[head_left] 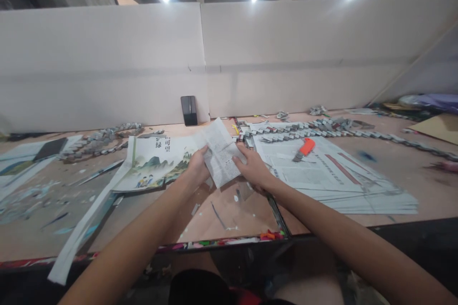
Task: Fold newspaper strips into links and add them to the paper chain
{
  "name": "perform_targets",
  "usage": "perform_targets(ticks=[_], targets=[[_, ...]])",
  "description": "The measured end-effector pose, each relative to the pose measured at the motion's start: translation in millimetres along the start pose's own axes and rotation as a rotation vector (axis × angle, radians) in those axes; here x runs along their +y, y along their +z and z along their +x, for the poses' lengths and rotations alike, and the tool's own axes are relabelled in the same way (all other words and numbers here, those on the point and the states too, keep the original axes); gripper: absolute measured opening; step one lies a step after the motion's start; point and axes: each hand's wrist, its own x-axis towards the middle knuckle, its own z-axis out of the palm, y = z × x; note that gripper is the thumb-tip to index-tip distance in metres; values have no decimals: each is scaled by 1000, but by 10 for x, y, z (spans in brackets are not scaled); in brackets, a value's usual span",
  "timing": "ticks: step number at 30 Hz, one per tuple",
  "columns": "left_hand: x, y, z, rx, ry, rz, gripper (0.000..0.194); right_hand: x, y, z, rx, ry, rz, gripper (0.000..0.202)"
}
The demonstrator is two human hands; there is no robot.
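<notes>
A creased sheet of printed white paper (221, 152) is held over a paint-spotted tabletop (211, 219), its long axis slanting from upper left to lower right, pinched at its left edge by the left hand (198, 164) and at its right by the right hand (250, 167). An orange-handled utility knife (305, 149) lies on stacked newspapers (311, 176) at right; an illustrated booklet (153, 164) sits at left, beyond which a black phone (189, 110) leans against the white partition (107, 66).

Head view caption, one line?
Left hand and right hand hold printed paper over a table; orange cutter lies on newspapers.
</notes>
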Motion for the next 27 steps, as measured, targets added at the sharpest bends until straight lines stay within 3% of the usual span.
perform_targets(ticks=[3,6,10,12,15,17,19,23,26,27], targets=[[-2,30,-58,-85,-39,-27,32,-59,58,-61,14,-162,-52,56],[-40,44,-76,-93,-59,-38,27,-88,95,-76,10,-197,-43,57],[-55,19,-21,-41,-17,-69,30,-49,51,-17,37,73,151,42],[-17,26,-12,-33,44,-142,35,-14,32,11,8,256,419,43],[72,88,-70,-40,145,-254,38,17,45,33,-99,389,806,39],[125,131,-121,-85,163,-277,38,28,58,50,-111,420,854,31],[166,122,-129,-135,162,-252,36,53,42,75,-70,429,748,22],[227,-127,57,-104,312,-33,39,171,-97,134,-44,413,542,13],[256,-392,259,-100,376,452,43,270,-221,160,-51,381,455,11],[262,-460,310,-105,373,505,39,296,-252,167,-47,365,427,11]])
